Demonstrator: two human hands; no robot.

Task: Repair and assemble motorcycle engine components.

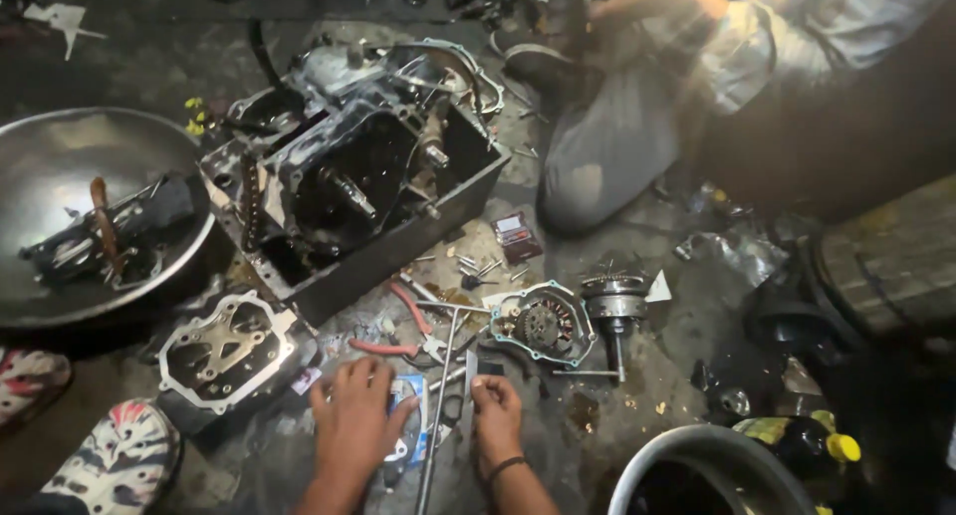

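Grimy workshop floor [697, 306] lay strewn with engine parts around a dark metal tray [398, 251] holding an opened engine [349, 166].

Below that tray, 2 hands worked: the left hand [354, 420] lay flat, fingers spread, on a small blue packet [408, 430]; the right hand [495, 415] pinched a small dark piece [488, 368]. Red-handled pliers [403, 326] lay between tray and hands, a stator cover [543, 324] right of them.
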